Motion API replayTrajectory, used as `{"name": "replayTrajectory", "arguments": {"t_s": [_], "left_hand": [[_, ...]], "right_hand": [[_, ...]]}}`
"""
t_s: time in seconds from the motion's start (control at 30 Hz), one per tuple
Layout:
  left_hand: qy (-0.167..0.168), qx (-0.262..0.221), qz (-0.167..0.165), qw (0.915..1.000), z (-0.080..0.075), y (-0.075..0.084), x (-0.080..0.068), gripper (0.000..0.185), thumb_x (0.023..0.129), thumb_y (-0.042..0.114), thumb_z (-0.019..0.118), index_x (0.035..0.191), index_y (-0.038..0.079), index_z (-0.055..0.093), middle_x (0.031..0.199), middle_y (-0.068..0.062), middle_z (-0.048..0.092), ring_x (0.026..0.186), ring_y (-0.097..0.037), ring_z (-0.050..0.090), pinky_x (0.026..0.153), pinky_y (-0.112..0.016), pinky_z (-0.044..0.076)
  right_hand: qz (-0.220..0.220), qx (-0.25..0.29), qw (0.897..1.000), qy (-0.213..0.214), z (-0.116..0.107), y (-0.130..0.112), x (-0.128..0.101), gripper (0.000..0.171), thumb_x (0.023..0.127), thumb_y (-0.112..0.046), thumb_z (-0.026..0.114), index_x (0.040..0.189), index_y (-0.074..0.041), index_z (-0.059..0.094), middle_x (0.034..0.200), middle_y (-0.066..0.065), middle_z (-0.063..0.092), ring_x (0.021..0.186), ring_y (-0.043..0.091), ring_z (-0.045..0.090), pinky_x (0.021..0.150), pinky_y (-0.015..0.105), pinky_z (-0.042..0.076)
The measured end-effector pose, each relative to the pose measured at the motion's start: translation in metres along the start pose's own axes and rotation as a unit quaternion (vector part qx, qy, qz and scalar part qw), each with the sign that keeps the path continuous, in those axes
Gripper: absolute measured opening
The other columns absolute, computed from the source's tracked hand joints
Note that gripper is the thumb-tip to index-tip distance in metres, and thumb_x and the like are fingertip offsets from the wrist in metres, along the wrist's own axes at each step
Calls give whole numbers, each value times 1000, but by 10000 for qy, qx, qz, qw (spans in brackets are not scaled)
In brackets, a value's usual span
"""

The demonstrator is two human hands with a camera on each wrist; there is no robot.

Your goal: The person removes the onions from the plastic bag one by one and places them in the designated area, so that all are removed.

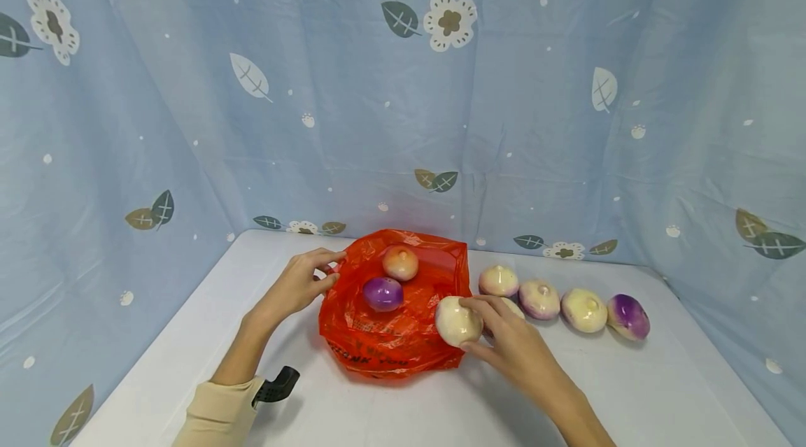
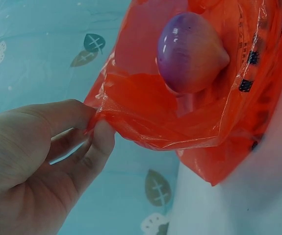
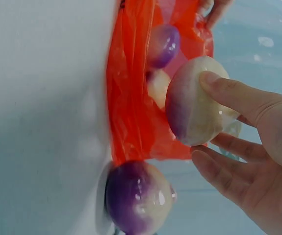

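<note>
A red plastic bag (image 1: pixel 371 345) lies with its mouth spread on the white table, two turnips inside it: a purple one (image 1: pixel 383 294) and a pale one (image 1: pixel 400 263). My left hand (image 1: pixel 310 280) pinches the bag's rim at the left, between thumb and fingers, as the left wrist view shows. In my right hand (image 1: pixel 513 342) is a white and purple turnip (image 3: pixel 194 103), gripped by thumb and fingers just over the bag's right edge. Partly hidden behind that hand, another turnip (image 3: pixel 138 198) rests on the table beside the bag.
Several more turnips stand in a row right of the bag, from a pale one (image 1: pixel 499 280) to a purple one (image 1: pixel 628 317) at the far end. A blue patterned curtain (image 1: pixel 352 118) encloses the white table (image 1: pixel 661 391) at the back and sides.
</note>
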State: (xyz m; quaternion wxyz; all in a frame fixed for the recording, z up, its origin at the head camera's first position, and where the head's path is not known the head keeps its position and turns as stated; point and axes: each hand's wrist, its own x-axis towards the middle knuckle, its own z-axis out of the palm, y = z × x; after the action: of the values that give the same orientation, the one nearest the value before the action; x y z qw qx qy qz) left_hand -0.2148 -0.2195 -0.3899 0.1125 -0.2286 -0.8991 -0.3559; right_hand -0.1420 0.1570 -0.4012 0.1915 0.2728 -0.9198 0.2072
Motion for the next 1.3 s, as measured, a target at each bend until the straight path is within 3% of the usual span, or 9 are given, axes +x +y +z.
{"name": "replayTrajectory", "arguments": {"t_s": [0.1, 0.27, 0.4, 0.53, 0.8, 1.03, 1.3], "left_hand": [[-10, -8, -2, 10000, 0, 0, 0, 39, 87, -3, 64, 126, -1, 65, 116, -13, 70, 88, -22, 69, 68, -24, 60], [-6, -5, -28, 10000, 0, 0, -1, 39, 87, -3, 64, 126, 0, 65, 115, -13, 70, 87, -21, 69, 68, -25, 60], [-2, -21, -69, 10000, 0, -1, -1, 38, 87, -2, 64, 125, 1, 66, 116, -13, 70, 87, -21, 69, 68, -25, 60], [-3, -34, -72, 10000, 0, -1, -1, 38, 87, -2, 64, 125, 0, 65, 115, -13, 70, 88, -21, 69, 68, -25, 60], [4, -105, -46, 9999, -1, 0, -1, 39, 88, -3, 64, 126, -1, 65, 117, -15, 69, 88, -22, 69, 66, -23, 60], [-40, -141, -68, 9999, 0, 1, 0, 39, 88, -3, 63, 127, -1, 64, 117, -14, 69, 89, -23, 69, 66, -22, 60], [-29, -108, -104, 9999, -1, 1, 0, 39, 88, -2, 65, 127, 0, 64, 117, -13, 69, 89, -23, 69, 67, -24, 60]], "right_hand": [[16, 68, 10000, 63, -5, 4, -3, 64, 70, -26, 88, 127, -24, 60, 122, -6, 62, 107, 10, 63, 84, 29, 59], [10, 110, 9999, 116, -11, 10, -5, 65, 69, -25, 89, 128, -23, 60, 123, -7, 62, 96, 7, 66, 80, 29, 59], [87, 143, 9997, 149, -16, 15, -6, 65, 69, -26, 89, 127, -23, 60, 127, -8, 62, 106, 13, 64, 86, 37, 59], [121, 190, 9994, 254, -21, 21, -10, 66, 69, -25, 88, 128, -22, 59, 125, -9, 62, 109, 14, 64, 85, 37, 58], [318, 212, 9988, 309, -33, 29, -14, 65, 67, -21, 89, 126, -21, 61, 122, -6, 63, 98, 13, 62, 66, 22, 56], [456, -22, 9984, 322, -43, 39, -22, 65, 68, -23, 89, 126, -22, 60, 123, -3, 61, 92, 15, 63, 63, 23, 56], [295, -214, 9973, 637, -48, 56, -29, 67, 63, -17, 91, 123, -17, 62, 119, 5, 64, 86, 16, 63, 59, 22, 55]]}}
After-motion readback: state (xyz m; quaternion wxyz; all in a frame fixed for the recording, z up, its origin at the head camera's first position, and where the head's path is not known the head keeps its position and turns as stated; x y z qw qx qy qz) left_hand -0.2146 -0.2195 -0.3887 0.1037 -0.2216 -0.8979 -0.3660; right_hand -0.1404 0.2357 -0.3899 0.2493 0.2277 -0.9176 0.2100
